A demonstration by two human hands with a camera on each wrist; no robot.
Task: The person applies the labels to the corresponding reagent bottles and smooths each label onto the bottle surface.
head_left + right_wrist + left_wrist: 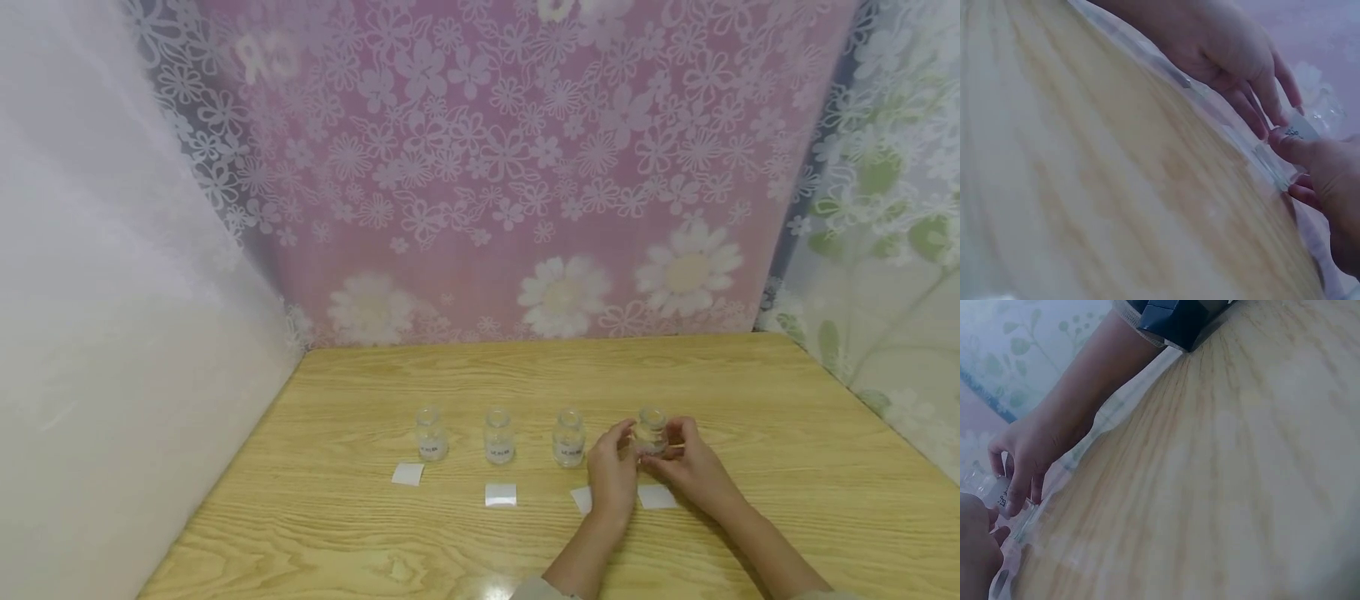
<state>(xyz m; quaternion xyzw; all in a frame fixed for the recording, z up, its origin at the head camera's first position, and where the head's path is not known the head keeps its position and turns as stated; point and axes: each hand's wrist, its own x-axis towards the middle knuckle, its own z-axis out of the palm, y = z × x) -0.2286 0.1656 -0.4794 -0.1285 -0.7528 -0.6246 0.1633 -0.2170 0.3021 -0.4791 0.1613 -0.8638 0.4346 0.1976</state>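
A small clear glass jar stands at the right end of a row of jars, between my two hands. My left hand holds it from the left, and my right hand grips it from the right with curled fingers. In the right wrist view, a white label with dark print lies on the jar's side, and the right thumb presses near its edge. The left wrist view shows the same label beside the right hand's fingers. Parts of the jar are hidden behind the hands.
Three similar labelled jars stand to the left: a far left jar, a middle jar and a nearer jar. Several white paper squares lie before the row on the wooden table. Patterned curtains enclose the table.
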